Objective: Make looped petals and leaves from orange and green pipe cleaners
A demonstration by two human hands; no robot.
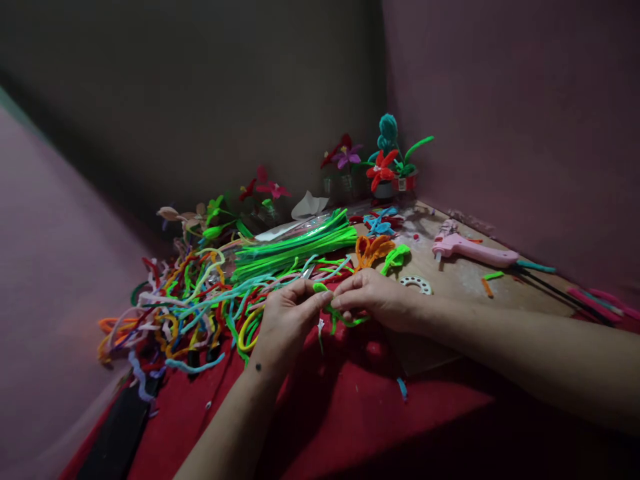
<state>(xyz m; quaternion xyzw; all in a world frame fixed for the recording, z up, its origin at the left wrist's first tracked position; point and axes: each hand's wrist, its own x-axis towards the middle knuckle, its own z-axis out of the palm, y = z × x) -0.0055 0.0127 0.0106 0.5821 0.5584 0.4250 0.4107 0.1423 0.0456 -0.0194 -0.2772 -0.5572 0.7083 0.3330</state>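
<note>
My left hand (293, 310) and my right hand (367, 298) meet over the red cloth, fingertips almost touching. Both pinch a bright green pipe cleaner (354, 322); one end pokes up above the left thumb, and a loop of it hangs under the right fingers. How it is bent between the fingertips is hidden. Just beyond my right hand lie orange pipe-cleaner petals (374, 249) and a green looped pipe-cleaner piece (397, 258). Left of my left hand spreads a tangled heap of coloured pipe cleaners (200, 300).
A bundle of green pipe cleaners (300, 245) in clear plastic lies behind the hands. To the right, a pink glue gun (475, 251) and a white ring with holes (416, 285) rest on a wooden board (450, 283). Pipe-cleaner flowers (383, 170) in small pots stand along the wall.
</note>
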